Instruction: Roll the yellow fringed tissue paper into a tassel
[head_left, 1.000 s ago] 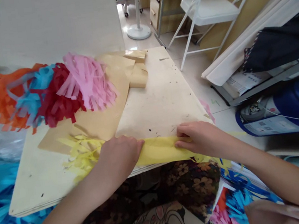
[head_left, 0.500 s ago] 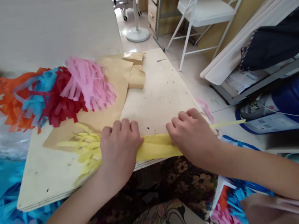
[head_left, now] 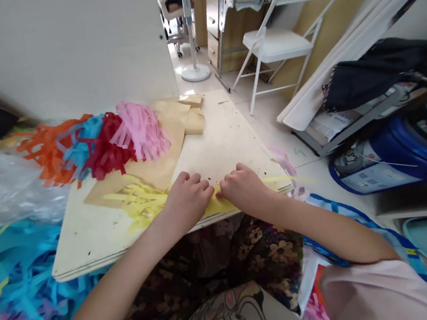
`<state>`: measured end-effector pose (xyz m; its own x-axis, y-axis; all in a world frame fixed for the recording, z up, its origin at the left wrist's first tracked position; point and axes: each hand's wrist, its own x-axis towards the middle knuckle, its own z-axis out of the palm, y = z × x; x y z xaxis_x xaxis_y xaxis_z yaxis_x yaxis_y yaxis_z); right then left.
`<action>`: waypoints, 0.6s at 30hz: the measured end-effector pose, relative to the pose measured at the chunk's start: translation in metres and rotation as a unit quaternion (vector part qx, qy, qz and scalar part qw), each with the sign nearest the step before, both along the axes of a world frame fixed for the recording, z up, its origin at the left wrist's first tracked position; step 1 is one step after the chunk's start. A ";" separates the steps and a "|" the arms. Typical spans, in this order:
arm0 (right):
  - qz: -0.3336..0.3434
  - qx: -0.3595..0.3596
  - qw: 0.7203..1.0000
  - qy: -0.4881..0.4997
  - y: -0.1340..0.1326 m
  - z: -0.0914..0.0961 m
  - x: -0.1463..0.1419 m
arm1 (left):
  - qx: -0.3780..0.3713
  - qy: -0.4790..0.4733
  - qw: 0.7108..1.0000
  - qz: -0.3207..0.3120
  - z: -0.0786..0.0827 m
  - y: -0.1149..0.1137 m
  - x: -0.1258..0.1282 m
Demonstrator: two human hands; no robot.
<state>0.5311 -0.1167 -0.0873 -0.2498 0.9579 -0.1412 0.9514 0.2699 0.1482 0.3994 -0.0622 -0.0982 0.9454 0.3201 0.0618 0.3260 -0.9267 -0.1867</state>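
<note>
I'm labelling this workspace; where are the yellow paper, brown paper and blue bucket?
Yellow paper (head_left: 149,204), head view: fringed end.
Brown paper (head_left: 156,171), head view: bare middle.
Blue bucket (head_left: 398,138), head view: side wall.

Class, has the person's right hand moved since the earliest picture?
Yes: the right hand has moved left along the board, nearer the board's dark spot.

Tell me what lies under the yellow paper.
The yellow paper lies over the pale board, its fringe partly over brown paper. The left hand, right hand and yellow paper itself hide anything else underneath.
</note>
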 end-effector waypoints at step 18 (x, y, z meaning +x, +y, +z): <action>-0.059 0.037 0.997 -0.029 0.002 -0.005 0.014 | -0.037 -0.071 0.992 0.093 -0.008 -0.006 -0.006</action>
